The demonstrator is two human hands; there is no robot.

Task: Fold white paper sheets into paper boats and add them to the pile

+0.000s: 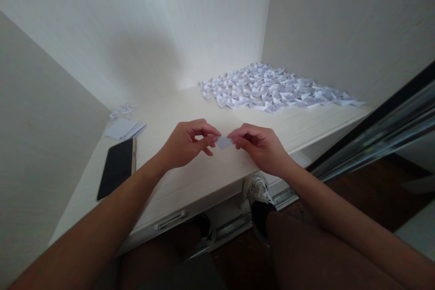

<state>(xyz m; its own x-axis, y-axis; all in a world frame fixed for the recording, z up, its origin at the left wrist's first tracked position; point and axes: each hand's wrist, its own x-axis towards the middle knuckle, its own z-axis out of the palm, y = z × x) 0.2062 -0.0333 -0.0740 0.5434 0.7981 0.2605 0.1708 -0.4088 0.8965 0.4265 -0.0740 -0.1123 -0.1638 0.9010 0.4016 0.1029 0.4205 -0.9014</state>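
A small piece of folded white paper [224,143] is held between my two hands, above the white tabletop [190,181]. My left hand [192,142] pinches its left end with thumb and forefinger. At the right end, the thumb and fingers of my right hand [260,146] grip it in the same way. The paper's lower side comes to a point; parts of both ends are hidden under my fingertips. Behind my hands, many folded paper pieces [268,88] lie spread toward the back right corner.
On the left lie a tablet-like dark device [117,167], a stack of white paper sheets [124,128] and some paper strips [124,109]. Walls enclose the table's back and sides. A drawer handle [170,220] is on the front edge. A sliding-door frame [380,127] stands at right.
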